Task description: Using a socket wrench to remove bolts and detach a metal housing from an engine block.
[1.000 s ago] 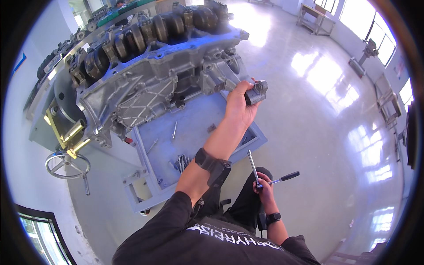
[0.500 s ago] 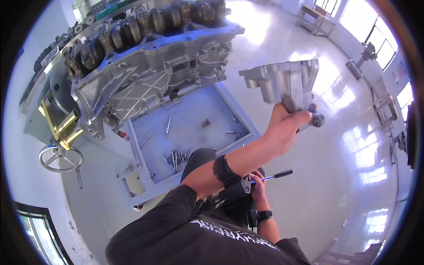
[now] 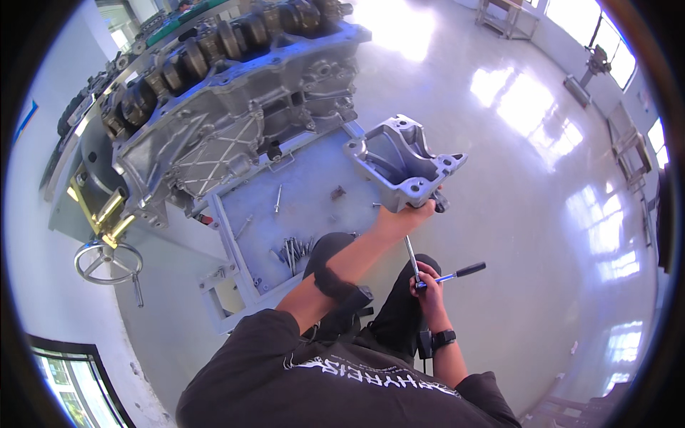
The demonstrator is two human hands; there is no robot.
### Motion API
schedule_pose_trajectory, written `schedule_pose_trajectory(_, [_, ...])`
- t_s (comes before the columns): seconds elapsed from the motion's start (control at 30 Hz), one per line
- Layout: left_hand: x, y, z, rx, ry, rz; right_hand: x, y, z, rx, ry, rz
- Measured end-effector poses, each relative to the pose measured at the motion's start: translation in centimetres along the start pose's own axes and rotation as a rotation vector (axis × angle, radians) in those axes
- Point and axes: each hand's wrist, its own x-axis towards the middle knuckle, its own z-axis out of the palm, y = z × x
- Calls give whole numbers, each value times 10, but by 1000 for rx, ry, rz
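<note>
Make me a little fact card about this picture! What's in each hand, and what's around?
Left hand: holding a grey metal bracket
Right hand: holding a ratchet wrench with a dark handle
Engine block: grey, dark crankshaft along its top
Tray: bolts lying on it
Handwheel: at the picture's left

The bracket (image 3: pixel 401 158) is dull metal, the ratchet (image 3: pixel 447 277) shiny metal, the floor (image 3: pixel 514 228) glossy.

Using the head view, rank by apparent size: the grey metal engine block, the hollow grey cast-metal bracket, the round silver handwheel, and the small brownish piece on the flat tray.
1. Engine block
2. Bracket, possibly enlarged by nearness
3. Handwheel
4. Brownish piece
</note>
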Motion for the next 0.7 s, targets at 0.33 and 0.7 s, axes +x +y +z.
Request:
schedule_pose_trajectory(0.33, [-14, -99, -49, 87, -117, 217, 15, -2, 4, -27, 29, 43])
schedule_pose_trajectory(0.7, [-158, -127, -107, 238, -225, -363, 98, 4, -108, 460, 409, 95])
